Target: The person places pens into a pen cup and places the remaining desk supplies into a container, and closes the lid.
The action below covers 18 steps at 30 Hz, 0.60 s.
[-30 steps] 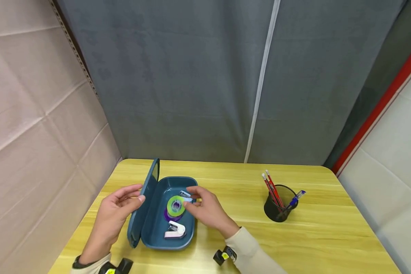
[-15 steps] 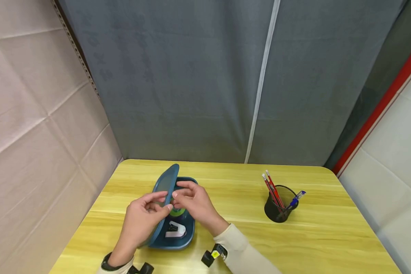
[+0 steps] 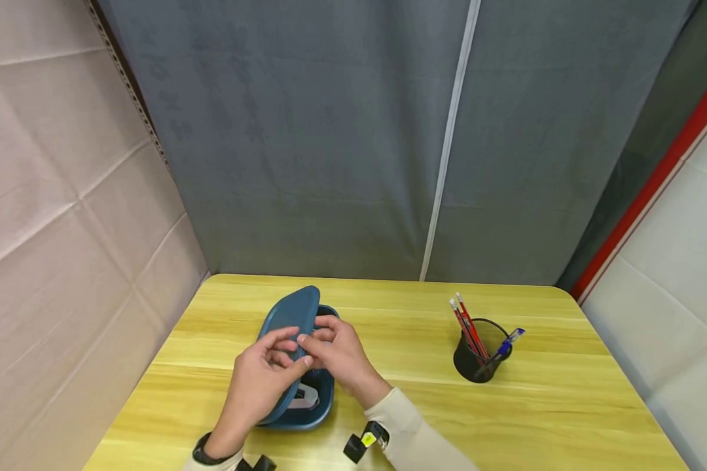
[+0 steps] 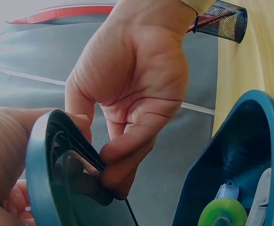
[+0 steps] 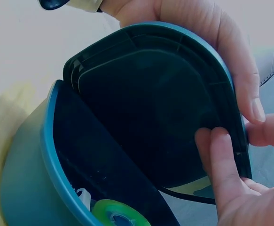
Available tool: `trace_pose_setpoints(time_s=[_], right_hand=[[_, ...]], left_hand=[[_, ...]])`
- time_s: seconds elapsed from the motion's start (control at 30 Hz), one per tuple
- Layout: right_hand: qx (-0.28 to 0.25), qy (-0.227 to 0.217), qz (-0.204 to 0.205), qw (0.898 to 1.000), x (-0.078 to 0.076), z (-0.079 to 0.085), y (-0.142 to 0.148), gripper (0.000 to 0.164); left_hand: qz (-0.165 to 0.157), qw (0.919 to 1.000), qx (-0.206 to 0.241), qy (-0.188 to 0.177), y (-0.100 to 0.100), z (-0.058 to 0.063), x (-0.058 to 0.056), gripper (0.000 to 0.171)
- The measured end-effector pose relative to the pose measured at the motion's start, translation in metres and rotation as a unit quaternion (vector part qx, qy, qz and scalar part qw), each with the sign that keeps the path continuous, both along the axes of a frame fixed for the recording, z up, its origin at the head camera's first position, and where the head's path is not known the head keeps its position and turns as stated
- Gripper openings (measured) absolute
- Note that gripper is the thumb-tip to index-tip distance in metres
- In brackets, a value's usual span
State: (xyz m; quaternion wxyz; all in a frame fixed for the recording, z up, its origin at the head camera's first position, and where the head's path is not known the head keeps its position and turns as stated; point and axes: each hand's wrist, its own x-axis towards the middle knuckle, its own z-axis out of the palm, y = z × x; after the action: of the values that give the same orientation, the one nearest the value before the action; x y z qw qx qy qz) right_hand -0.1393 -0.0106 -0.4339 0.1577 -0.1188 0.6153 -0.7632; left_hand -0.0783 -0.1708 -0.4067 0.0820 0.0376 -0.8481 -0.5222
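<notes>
A dark blue box [image 3: 325, 404] stands on the table with its hinged lid [image 3: 291, 311] tilted part-way over it. My right hand [image 3: 347, 360] pinches the lid's free edge, its fingertips inside and its thumb outside, as the right wrist view shows. Against the lid's outer face rests my left hand [image 3: 258, 386], its thumb close to that edge and near the right thumb. Inside the box, a white stapler [image 3: 306, 396] partly shows. The left wrist view also shows a green tape roll [image 4: 221, 214] and a small pale clip-like piece [image 4: 227, 191] there. The lid hides the other contents.
A black mesh pen cup [image 3: 474, 363] stands to the right on the yellow wooden table [image 3: 565, 392], holding red pencils [image 3: 470, 327] and a blue pen [image 3: 509, 341]. A grey curtain [image 3: 330, 163] hangs behind the table, and pale cloth walls flank it.
The lid has swung from nearly upright rightward over the box, covering most of its contents. My left hand moved right with it. My right hand left the box's inside and took the lid's edge.
</notes>
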Motion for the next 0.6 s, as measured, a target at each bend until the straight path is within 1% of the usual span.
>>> trace_pose_setpoints(time_s=[0.23, 0.37, 0.5, 0.6], right_hand=[[0.009, -0.012, -0.023, 1.0, 0.0, 0.0, 0.0, 0.05], [0.016, -0.017, -0.035, 0.999, -0.001, -0.001, -0.001, 0.05], [0.023, -0.021, -0.043, 0.999, -0.001, -0.003, -0.001, 0.051], [0.025, -0.021, -0.046, 0.998, -0.001, -0.005, 0.0, 0.053]], left_hand=[[0.004, 0.9998, 0.0, -0.022, 0.0, -0.001, -0.003, 0.048], [-0.005, 0.9998, -0.003, -0.017, -0.006, -0.001, -0.005, 0.045], [-0.004, 0.9996, -0.029, -0.004, -0.019, -0.002, -0.008, 0.039], [0.014, 0.998, -0.061, -0.003, -0.033, -0.006, -0.012, 0.035]])
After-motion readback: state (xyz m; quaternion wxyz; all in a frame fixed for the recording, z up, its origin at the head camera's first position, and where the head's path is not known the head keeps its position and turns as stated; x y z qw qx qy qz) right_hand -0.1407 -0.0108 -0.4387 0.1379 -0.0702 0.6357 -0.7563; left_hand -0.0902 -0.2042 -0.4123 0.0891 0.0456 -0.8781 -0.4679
